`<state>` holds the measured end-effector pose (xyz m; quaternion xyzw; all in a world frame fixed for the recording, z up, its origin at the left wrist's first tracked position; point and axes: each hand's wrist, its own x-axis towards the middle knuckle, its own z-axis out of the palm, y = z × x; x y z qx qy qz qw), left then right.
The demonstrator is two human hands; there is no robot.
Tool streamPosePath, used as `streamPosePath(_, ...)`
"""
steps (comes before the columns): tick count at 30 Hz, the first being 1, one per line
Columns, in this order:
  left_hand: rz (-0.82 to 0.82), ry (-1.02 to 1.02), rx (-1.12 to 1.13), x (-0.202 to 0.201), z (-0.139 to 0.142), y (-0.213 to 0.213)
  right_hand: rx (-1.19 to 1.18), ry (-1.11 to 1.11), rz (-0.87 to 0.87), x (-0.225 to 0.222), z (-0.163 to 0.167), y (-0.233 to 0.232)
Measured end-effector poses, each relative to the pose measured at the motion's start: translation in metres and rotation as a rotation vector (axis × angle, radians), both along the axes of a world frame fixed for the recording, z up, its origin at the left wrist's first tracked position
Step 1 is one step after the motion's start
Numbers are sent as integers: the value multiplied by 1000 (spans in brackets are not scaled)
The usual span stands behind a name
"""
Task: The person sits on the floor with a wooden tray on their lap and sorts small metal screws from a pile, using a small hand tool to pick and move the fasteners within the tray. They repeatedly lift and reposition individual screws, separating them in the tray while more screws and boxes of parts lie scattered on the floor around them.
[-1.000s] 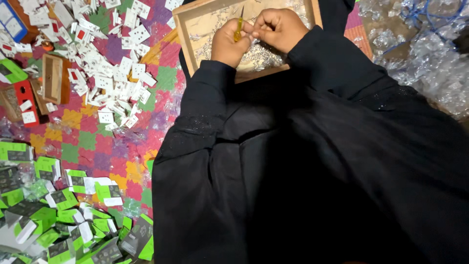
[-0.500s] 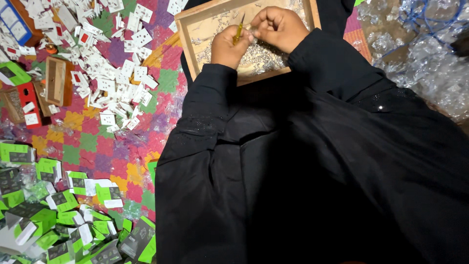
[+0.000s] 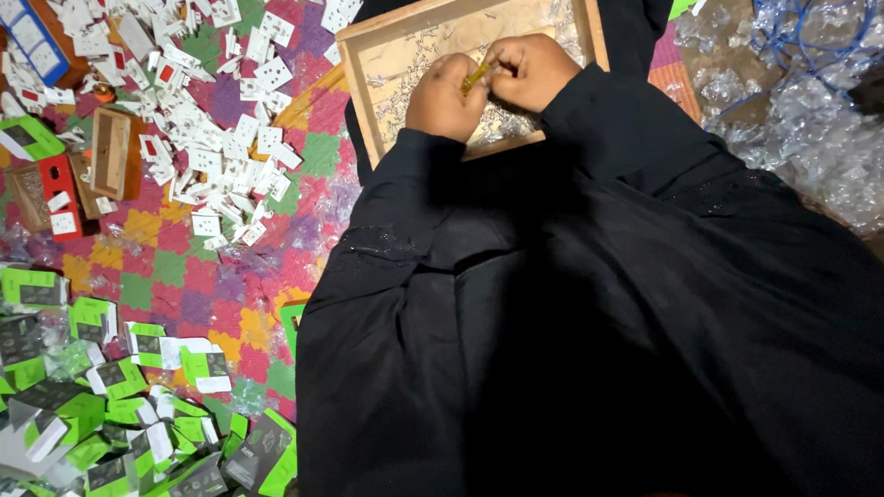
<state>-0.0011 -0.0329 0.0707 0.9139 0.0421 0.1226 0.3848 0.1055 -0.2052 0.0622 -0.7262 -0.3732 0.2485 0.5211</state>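
A: What takes the most space in the view?

B: The black garment point(image 3: 599, 322) of the person. It fills the lower right and the middle of the frame, and both sleeves go up to the top centre.

A: And under it?

B: A floor mat point(image 3: 184, 267) of coloured puzzle squares, pink, green, yellow and purple, covers the left half. At the right edge lies a heap of clear plastic wrapping point(image 3: 810, 138).

A: What is the next biggest thing?

B: A shallow wooden tray point(image 3: 354, 69) at the top centre, with many small metal pieces spread on its pale bottom. Then a pile of green and black packages point(image 3: 110, 414) in the lower left corner, and a wide scatter of small white cards point(image 3: 212, 120) in the upper left. Near the left edge there is a small wooden box point(image 3: 110, 152) and beside it a red box point(image 3: 57, 198).

A: Where are the hands?

B: Both are over the tray, touching each other. The left hand point(image 3: 442, 97) is curled into a narrow grip and the right hand point(image 3: 534, 69) is closed too.

A: What do they hold?

B: A thin yellow tool point(image 3: 475, 74), slanted. It sits between the two hands, just above the tray. Both hands close around it, but I cannot tell which fingers press it, and its tip is hidden.
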Motion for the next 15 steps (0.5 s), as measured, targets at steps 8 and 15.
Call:
streamPosePath(8, 74, -12, -107, -4, 16, -3, 182, 357, -278, 23, -31, 4)
streamPosePath(15, 47, -1, -24, -5, 12, -2, 370, 543, -284, 32, -55, 5)
